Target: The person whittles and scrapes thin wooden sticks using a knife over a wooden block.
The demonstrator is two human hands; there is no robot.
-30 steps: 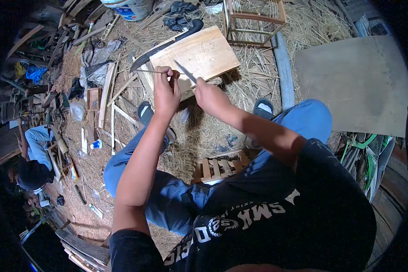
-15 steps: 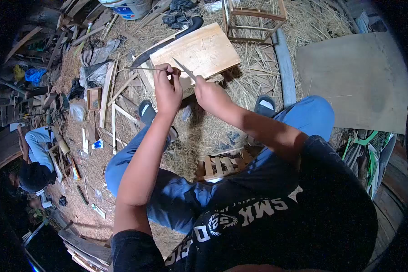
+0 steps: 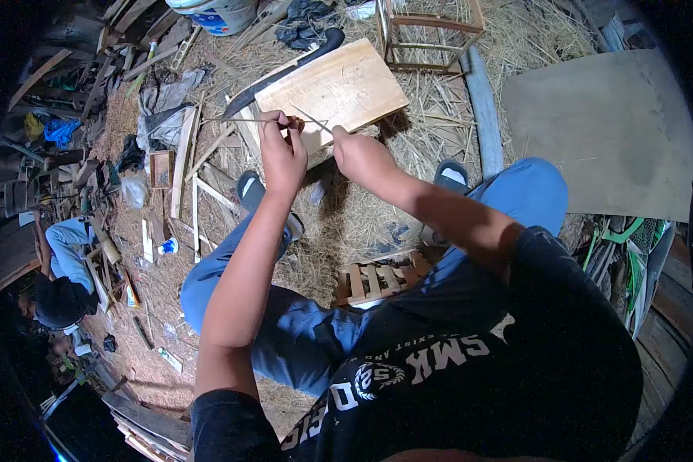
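My left hand [image 3: 284, 158] is closed around a thin wooden stick [image 3: 235, 120], which runs roughly level and sticks out to the left and a little to the right of the fingers. My right hand [image 3: 363, 163] grips a knife, its handle hidden in the fist. The narrow knife blade [image 3: 311, 118] points up and left, close to the stick's right end; whether they touch I cannot tell. Both hands are above the near edge of a thick pale wooden block [image 3: 343, 81]. Along the block's far left side lies a machete [image 3: 285, 75] with a curved black handle.
A small wooden frame stool [image 3: 431, 35] stands beyond the block, near a grey pole [image 3: 483, 115]. A large flat board [image 3: 604, 138] lies at right. Straw, wood strips [image 3: 183, 162] and a small wooden box [image 3: 161, 169] cover the left floor. Another person [image 3: 63, 296] sits far left.
The knife blade has turned to a flatter angle and appears thinner, near the stick's right end. My left hand has barely shifted; the stick is still in it.
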